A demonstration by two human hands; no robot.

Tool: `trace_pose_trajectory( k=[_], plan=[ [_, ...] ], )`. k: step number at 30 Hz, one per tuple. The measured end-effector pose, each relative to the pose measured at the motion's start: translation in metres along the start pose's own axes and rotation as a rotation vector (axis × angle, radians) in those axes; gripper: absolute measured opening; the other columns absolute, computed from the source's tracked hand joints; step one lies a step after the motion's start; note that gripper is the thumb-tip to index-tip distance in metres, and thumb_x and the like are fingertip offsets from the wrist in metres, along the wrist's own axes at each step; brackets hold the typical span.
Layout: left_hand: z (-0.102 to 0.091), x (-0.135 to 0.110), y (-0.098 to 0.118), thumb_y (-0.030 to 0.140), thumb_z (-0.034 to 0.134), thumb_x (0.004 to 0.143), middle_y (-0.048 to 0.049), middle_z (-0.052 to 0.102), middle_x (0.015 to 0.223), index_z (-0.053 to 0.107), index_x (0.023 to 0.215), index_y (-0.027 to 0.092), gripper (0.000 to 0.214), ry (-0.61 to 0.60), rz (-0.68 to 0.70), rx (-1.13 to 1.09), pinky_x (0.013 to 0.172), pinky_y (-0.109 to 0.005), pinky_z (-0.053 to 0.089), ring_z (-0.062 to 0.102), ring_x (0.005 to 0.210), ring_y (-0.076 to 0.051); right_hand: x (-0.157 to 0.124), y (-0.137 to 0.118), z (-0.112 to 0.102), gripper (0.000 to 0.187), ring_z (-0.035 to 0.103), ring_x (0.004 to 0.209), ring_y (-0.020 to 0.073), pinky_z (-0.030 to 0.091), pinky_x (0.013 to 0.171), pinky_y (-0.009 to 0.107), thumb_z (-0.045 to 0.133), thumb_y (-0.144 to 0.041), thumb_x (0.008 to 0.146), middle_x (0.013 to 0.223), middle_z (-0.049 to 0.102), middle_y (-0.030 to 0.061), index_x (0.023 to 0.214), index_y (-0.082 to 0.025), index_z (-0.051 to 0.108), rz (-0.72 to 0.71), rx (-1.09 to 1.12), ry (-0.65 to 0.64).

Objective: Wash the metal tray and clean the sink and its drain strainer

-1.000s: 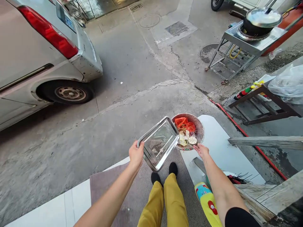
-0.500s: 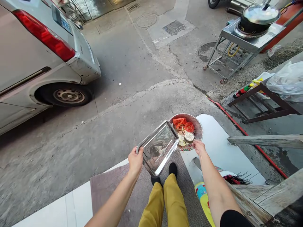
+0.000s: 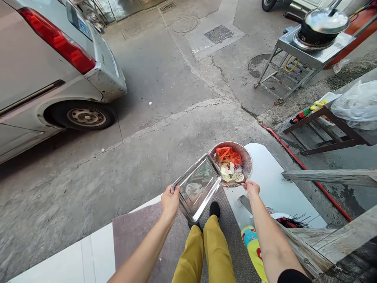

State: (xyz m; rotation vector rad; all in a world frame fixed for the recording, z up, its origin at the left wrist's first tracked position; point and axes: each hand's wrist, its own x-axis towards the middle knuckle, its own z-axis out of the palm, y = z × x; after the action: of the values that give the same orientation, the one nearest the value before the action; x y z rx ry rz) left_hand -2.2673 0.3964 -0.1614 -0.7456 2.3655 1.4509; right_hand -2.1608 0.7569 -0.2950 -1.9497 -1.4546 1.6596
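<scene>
My left hand [image 3: 170,201] grips the left rim of a shiny rectangular metal tray [image 3: 196,188], which is tilted with its right end against the edge of a round basin [image 3: 249,157]. In my right hand [image 3: 251,188], closed fingers pinch what looks like a round-bowled spoon [image 3: 238,177]. Its pale, dark-speckled head is low over the basin's near side; the handle is mostly hidden by my fingers. Inside the basin lie crumpled orange-red plastic bags [image 3: 228,154] and whitish scraps [image 3: 226,171].
A parked van [image 3: 59,70] is at left. On the right are a wooden rail [image 3: 330,176], a red hose [image 3: 300,159], a dark stool [image 3: 330,133] and a metal stand [image 3: 282,47] bearing a lidded wok [image 3: 319,29]. A yellow bag [image 3: 255,251] lies beside my legs.
My right hand has shifted slightly right and down, and the spoon's round head has moved lower in the basin. The tray has moved slightly down and left.
</scene>
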Motion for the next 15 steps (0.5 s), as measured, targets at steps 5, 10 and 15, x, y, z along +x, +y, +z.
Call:
trace_pose_trajectory(
  k=[5,10,15],
  plan=[
    [0.007,-0.003,-0.005,0.040,0.071,0.070,-0.0033,0.071,0.081,0.070,0.086,0.016,0.028,-0.048,-0.070,-0.137,0.079,-0.030,0.045,0.062,0.080,-0.020,-0.047,-0.028,0.004,0.022,0.061,0.050,0.0095,0.057,0.056,0.020,0.081,-0.010,0.067,0.061,0.067,-0.0018,0.080,-0.016,0.064,0.077,0.230,-0.274],
    [0.011,-0.013,-0.002,0.037,0.080,0.062,-0.0038,0.072,0.081,0.069,0.085,0.015,0.033,-0.154,-0.205,-0.440,0.081,-0.030,0.049,0.064,0.079,-0.018,-0.127,-0.042,0.023,0.025,0.057,0.050,0.0098,0.054,0.055,0.023,0.084,-0.019,0.067,0.063,0.067,-0.0002,0.087,-0.014,0.069,0.081,0.182,-0.649],
    [0.000,-0.032,0.012,0.036,0.090,0.054,-0.0042,0.073,0.082,0.069,0.090,0.014,0.047,-0.235,-0.313,-0.647,0.081,-0.032,0.052,0.065,0.076,-0.017,-0.180,-0.068,0.017,0.015,0.064,0.072,0.0202,0.056,0.076,0.035,0.066,-0.028,0.083,0.075,0.069,0.0050,0.089,-0.018,0.075,-0.669,-0.465,-0.507]
  ],
)
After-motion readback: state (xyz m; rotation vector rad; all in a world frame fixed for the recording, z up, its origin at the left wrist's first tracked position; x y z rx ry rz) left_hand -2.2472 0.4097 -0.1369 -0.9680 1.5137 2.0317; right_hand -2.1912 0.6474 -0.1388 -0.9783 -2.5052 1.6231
